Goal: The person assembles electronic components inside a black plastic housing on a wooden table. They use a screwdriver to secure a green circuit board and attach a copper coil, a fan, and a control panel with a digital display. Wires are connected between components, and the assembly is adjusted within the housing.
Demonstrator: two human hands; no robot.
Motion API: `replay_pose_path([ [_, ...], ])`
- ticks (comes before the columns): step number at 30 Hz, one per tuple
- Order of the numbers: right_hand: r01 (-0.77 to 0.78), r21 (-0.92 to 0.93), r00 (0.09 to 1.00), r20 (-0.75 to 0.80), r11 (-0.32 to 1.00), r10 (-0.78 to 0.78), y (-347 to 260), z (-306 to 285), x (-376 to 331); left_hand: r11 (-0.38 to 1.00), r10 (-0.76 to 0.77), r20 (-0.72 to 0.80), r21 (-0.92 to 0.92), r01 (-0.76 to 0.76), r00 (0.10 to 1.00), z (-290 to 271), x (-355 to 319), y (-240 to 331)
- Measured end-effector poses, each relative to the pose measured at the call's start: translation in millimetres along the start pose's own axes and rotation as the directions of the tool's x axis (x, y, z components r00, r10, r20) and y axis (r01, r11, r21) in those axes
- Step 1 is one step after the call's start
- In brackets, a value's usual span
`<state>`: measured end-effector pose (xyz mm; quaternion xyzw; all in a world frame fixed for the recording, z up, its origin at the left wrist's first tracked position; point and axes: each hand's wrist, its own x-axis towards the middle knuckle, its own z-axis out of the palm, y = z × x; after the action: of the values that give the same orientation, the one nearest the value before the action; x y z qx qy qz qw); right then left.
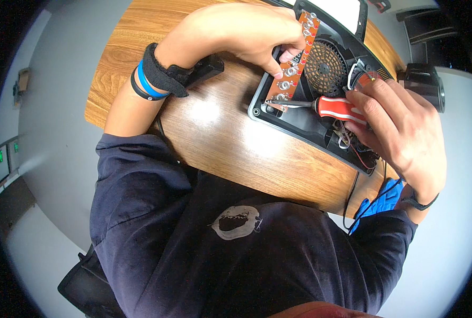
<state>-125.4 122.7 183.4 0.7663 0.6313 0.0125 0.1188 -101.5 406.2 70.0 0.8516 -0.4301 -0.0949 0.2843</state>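
Holding screwdriver (337, 107) tip on circuit board (293, 62)

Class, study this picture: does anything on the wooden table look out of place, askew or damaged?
Yes. The orange circuit board sits tilted up out of the opened black casing, held by the left hand. Loose wires spill beside the right hand, which holds a red-handled screwdriver.

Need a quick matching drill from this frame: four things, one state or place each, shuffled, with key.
1. left hand
2. right hand
3. circuit board
4. casing

A. lies open on the wooden table
B. holds a red-handled screwdriver
C. brown strip, tilted up off the casing
D. pinches the board's edge

Pairs: 1-D, 2-B, 3-C, 4-A
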Motion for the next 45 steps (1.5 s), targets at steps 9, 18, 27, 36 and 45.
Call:
replay_pose_path([
  [9, 0.019, -0.03, 1.0, -0.008, 0.999, -0.02, -8, -7, 7, 0.999, 0.046, -0.033, -0.015, -0.046, 0.998, 5, 0, -5],
  [18, 0.063, 0.154, 0.99, -0.131, 0.986, -0.043, -6, -18, 22, 0.999, 0.039, -0.055, -0.011, -0.04, 0.998, 7, -2, -3],
  [27, -0.027, 0.251, 0.999, -0.023, 0.968, 0.033, 2, -26, 31, 0.998, 0.034, -0.048, -0.053, -0.037, 0.998, 6, 2, -2],
  [36, 0.003, 0.279, 0.999, 0.043, 0.96, -0.016, 0, -38, 46, 0.995, 0.08, -0.071, -0.06, -0.085, 0.994, 2, -2, 2],
  [45, 0.067, 0.32, 0.982, -0.191, 0.945, -0.005, 10, -8, 41, 0.983, 0.179, -0.132, -0.01, -0.182, 0.975, 11, 3, 1],
])
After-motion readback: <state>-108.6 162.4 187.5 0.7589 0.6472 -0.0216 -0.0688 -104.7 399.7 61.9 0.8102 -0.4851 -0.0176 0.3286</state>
